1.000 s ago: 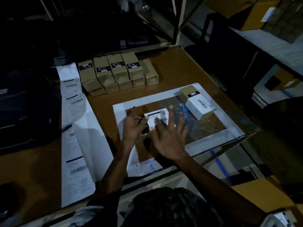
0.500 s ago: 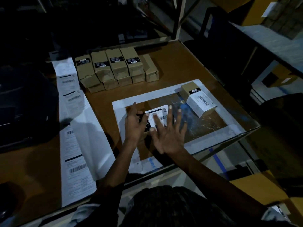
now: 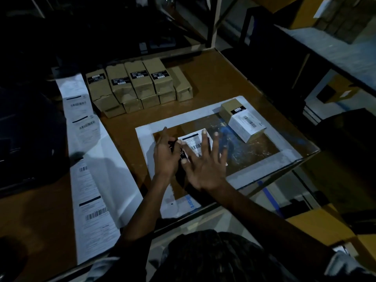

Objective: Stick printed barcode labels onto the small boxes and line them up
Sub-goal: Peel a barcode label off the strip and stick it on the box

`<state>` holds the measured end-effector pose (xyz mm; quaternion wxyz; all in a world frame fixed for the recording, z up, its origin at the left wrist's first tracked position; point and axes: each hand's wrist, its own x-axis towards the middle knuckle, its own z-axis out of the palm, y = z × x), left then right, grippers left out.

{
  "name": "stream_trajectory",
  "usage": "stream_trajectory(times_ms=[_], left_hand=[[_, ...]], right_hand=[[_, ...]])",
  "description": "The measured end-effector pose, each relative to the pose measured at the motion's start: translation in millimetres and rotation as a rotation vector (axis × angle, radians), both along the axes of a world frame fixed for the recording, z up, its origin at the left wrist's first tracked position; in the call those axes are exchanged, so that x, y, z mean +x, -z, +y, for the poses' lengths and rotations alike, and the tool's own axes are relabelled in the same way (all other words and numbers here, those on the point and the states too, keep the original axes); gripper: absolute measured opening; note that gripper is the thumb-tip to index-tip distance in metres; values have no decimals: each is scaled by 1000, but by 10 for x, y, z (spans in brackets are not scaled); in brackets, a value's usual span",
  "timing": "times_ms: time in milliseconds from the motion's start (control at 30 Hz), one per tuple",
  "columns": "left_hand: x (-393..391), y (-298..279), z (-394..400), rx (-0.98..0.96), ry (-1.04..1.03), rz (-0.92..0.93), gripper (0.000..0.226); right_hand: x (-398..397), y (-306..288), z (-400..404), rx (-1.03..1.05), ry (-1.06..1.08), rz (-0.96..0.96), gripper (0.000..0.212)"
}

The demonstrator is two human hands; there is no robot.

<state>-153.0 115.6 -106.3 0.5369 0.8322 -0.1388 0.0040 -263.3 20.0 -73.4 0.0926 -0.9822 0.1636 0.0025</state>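
I see my right hand (image 3: 205,167) lying flat with the fingers spread wide and straight, pressing the white label (image 3: 193,144) down onto the box (image 3: 183,154) beneath it. My left hand (image 3: 165,157) is just left of that, touching the box's left edge, fingers loosely bent against it; I cannot tell whether that grip really closes round the box, since the box itself is mostly hidden under both hands. Only a dark strip of it shows between them. Box and hands sit inside a white taped frame (image 3: 145,139) on the tabletop (image 3: 213,78).

Beyond my right fingertips and to the right, well apart, a labelled box (image 3: 243,121) lies at the frame's far right corner, its white barcode label facing up. Far beyond my left hand stands a row of brown boxes (image 3: 134,84), side by side and touching, each with a dark sticker on top. Left of my left hand, a long strip of labels (image 3: 89,180) runs along the tabletop toward me.
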Motion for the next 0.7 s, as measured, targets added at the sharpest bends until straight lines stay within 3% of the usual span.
stream_trajectory(times_ms=[200, 367, 467, 600, 700], left_hand=[[16, 8, 1, 38, -12, -13, 66], [17, -28, -8, 30, -10, -1, 65], [-12, -59, 6, 38, 4, -16, 63], [-35, -85, 1, 43, -4, -7, 62], [-24, -82, 13, 38, 6, 1, 61]], right_hand=[[-95, -48, -542, -21, 199, 25, 67], [-29, 109, 143, -13, 89, -88, 66], [-75, 143, -23, -73, 65, -78, 67], [-143, 26, -451, -47, 221, -40, 71], [-114, 45, -171, -14, 205, -37, 75]])
